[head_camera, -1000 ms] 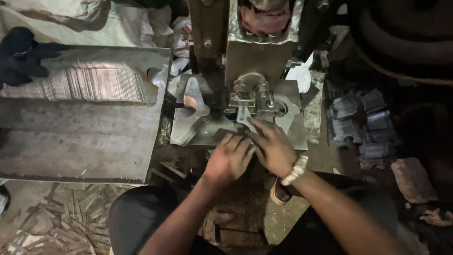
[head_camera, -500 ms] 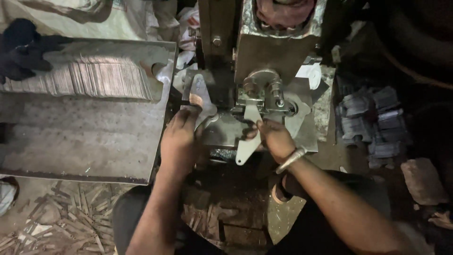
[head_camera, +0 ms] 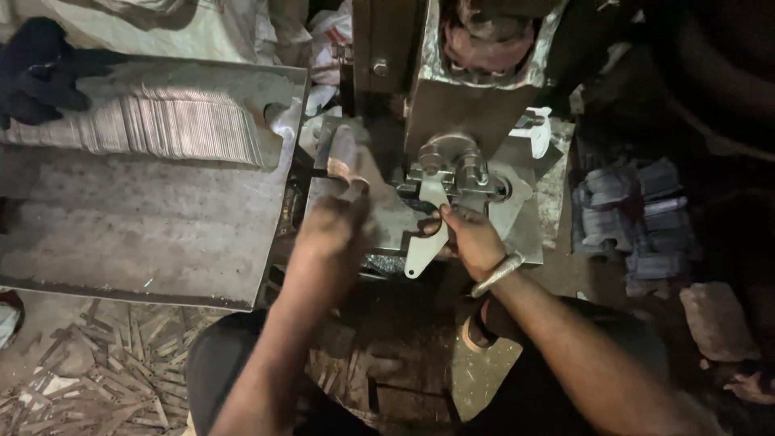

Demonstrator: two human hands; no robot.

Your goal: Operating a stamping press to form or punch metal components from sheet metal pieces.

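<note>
My right hand [head_camera: 472, 240] grips a flat, pale metal blank [head_camera: 425, 242] and holds it against the die of the press machine [head_camera: 452, 173]. A metal bangle sits on that wrist. My left hand [head_camera: 335, 222], blurred by motion, is by a small stack of flat metal pieces [head_camera: 349, 165] on the left of the press bed; whether it grips one is unclear. A long row of stacked blanks [head_camera: 161, 125] lies on the steel table [head_camera: 137, 234] to the left.
A dark-gloved hand of another person [head_camera: 36, 69] rests at the far end of the blank row. Metal offcuts [head_camera: 89, 379] litter the floor at lower left. A heap of grey stamped parts [head_camera: 638, 218] lies right of the press.
My left hand left the right hand at the die, went left to the small stack and now hovers there. My right hand stays at the die with the blank.
</note>
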